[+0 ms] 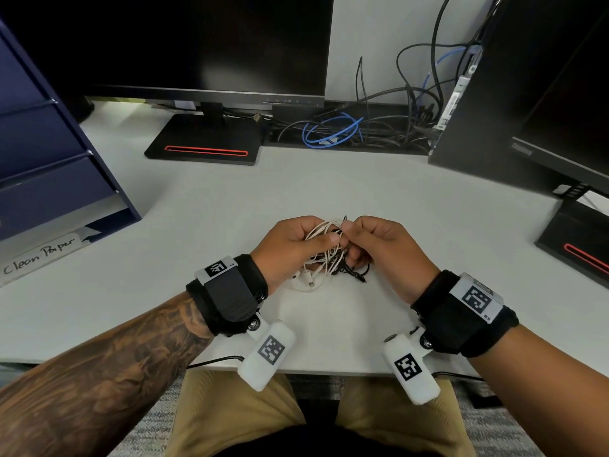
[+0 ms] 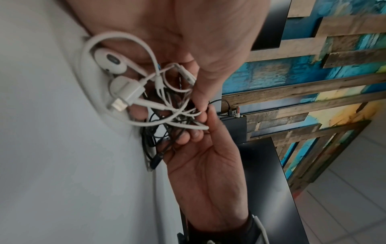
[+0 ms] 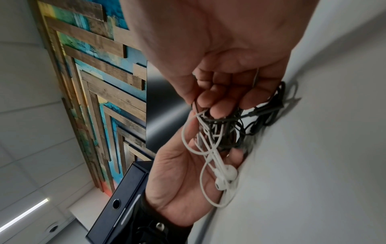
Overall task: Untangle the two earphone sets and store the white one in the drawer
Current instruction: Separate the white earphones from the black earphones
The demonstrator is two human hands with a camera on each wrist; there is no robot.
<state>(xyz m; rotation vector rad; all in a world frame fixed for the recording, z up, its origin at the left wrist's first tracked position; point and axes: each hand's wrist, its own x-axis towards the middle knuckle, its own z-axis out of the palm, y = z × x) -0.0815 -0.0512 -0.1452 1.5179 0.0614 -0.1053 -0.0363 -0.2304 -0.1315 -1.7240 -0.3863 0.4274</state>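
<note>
Across the white desk [image 1: 204, 206], the largest things are a dark monitor [image 1: 211, 44] at the far side and a blue drawer unit [image 1: 49, 143] far left, its drawers looking closed. A second monitor [image 1: 543, 94] stands far right, with loose cables [image 1: 346, 130] between the two. Near the middle, the left hand [image 1: 290, 245] grasps the bundle, mostly the white earphones [image 2: 117, 66], while the right hand [image 1: 382, 245] pinches strands of the black earphones [image 3: 269, 105]. Both sets remain knotted together, their lower loops touching the desk. By my reading the task is barely begun: separating and storing are both left. Nothing blocks the reach to the drawers.
</note>
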